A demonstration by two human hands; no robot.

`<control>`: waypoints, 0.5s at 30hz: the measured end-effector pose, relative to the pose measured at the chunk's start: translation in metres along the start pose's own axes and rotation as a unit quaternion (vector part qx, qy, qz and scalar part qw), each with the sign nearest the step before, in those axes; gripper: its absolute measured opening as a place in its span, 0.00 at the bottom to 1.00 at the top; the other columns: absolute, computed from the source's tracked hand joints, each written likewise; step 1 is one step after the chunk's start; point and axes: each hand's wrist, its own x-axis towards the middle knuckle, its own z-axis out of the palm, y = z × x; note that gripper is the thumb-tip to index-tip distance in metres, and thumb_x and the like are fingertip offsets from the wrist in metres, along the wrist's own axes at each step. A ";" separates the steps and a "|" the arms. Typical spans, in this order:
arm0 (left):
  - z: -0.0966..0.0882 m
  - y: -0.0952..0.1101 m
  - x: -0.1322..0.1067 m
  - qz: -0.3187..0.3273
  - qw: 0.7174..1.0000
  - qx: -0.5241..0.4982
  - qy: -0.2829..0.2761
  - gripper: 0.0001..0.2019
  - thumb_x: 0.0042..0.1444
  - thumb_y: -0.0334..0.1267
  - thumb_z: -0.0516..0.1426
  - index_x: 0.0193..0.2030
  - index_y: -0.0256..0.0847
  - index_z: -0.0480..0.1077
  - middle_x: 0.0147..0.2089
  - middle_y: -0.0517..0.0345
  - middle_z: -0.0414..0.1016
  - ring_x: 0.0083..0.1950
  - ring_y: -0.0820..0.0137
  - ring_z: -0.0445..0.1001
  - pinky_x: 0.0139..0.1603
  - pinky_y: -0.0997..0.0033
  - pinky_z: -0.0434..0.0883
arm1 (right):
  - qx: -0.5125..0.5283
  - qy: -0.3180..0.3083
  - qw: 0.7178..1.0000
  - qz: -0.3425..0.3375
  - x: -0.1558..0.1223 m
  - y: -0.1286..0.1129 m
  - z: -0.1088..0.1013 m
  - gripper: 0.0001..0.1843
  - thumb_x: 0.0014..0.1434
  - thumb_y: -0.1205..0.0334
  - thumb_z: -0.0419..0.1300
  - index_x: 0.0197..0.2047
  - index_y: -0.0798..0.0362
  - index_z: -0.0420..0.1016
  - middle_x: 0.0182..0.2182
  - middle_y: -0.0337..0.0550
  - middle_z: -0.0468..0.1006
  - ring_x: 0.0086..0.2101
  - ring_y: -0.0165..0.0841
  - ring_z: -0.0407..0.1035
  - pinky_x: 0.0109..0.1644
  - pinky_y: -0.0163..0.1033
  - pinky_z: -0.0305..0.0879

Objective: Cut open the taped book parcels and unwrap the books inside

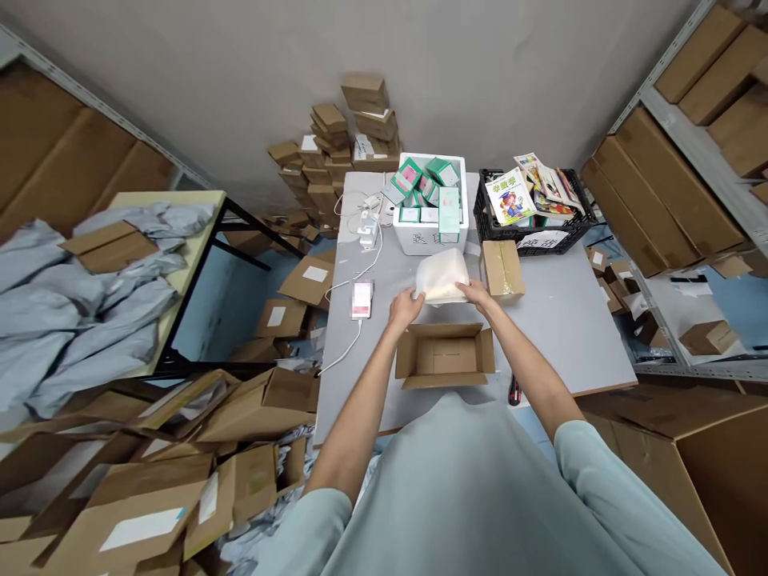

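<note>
Between my two hands is a whitish, translucent plastic-wrapped packet [445, 272], its contents not clear. My left hand [406, 309] pinches its near left corner, and my right hand [475, 294] grips its near right corner. Just below it, nearer my body, an open cardboard box [445, 355] stands with its flaps spread and its bottom bare. A taped cardboard box [502, 272] is right beside my right hand. To the left of my left hand lies a phone [362, 299] with a white cable plugged in.
On the grey table [558, 320] stand a white foam box [429, 240] of green-and-white cartons and a black crate [564, 240] of books. A red-and-black tool [514, 390] lies at the near edge. Opened cardboard boxes [144, 488] crowd the left floor; grey bags [90, 304] cover a side table.
</note>
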 end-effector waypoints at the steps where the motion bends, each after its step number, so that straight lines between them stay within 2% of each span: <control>1: 0.000 -0.004 -0.001 0.000 1.000 -0.001 0.000 0.31 0.65 0.58 0.62 0.61 0.33 0.81 0.59 0.33 0.86 0.63 0.42 0.82 0.65 0.52 0.74 | -0.014 0.003 1.000 0.004 0.002 0.003 -0.003 0.26 0.57 0.42 0.77 0.44 0.56 0.84 0.38 0.53 0.88 0.43 0.49 0.84 0.52 0.53 0.82; 4: 0.000 -0.028 -0.012 0.003 1.000 -0.003 0.011 0.34 0.65 0.59 0.62 0.66 0.32 0.78 0.66 0.30 0.81 0.69 0.41 0.79 0.72 0.47 0.70 | -0.052 0.026 0.998 0.009 0.001 0.020 -0.018 0.32 0.56 0.43 0.78 0.55 0.56 0.84 0.51 0.59 0.88 0.57 0.53 0.82 0.67 0.58 0.75; 7: -0.001 -0.066 -0.037 0.021 0.997 -0.042 0.056 0.32 0.69 0.57 0.58 0.68 0.34 0.76 0.71 0.32 0.78 0.73 0.44 0.75 0.76 0.45 0.68 | -0.070 0.043 0.997 0.004 -0.021 0.053 -0.041 0.40 0.59 0.42 0.74 0.68 0.57 0.78 0.67 0.64 0.80 0.69 0.54 0.72 0.76 0.58 0.65; 9: 0.001 -0.093 -0.062 0.021 0.993 -0.088 0.080 0.30 0.71 0.57 0.57 0.68 0.37 0.75 0.71 0.36 0.78 0.73 0.47 0.75 0.76 0.45 0.69 | -0.066 0.054 0.996 -0.005 -0.051 0.082 -0.058 0.44 0.62 0.39 0.70 0.73 0.58 0.73 0.72 0.66 0.74 0.72 0.52 0.68 0.78 0.57 0.64; 11: 0.008 -0.118 -0.092 -0.005 0.987 -0.140 0.081 0.30 0.70 0.58 0.58 0.69 0.39 0.74 0.71 0.37 0.78 0.71 0.50 0.77 0.76 0.46 0.70 | -0.038 0.071 0.996 -0.025 -0.089 0.113 -0.070 0.50 0.61 0.33 0.69 0.75 0.59 0.70 0.72 0.69 0.72 0.72 0.53 0.68 0.77 0.58 0.65; 15: 0.030 -0.144 -0.145 -0.097 0.968 -0.229 0.042 0.35 0.63 0.56 0.66 0.70 0.38 0.71 0.68 0.35 0.80 0.69 0.52 0.79 0.74 0.49 0.73 | 0.011 0.067 0.997 0.022 -0.164 0.158 -0.074 0.55 0.54 0.27 0.72 0.73 0.55 0.71 0.71 0.69 0.74 0.71 0.55 0.71 0.75 0.60 0.68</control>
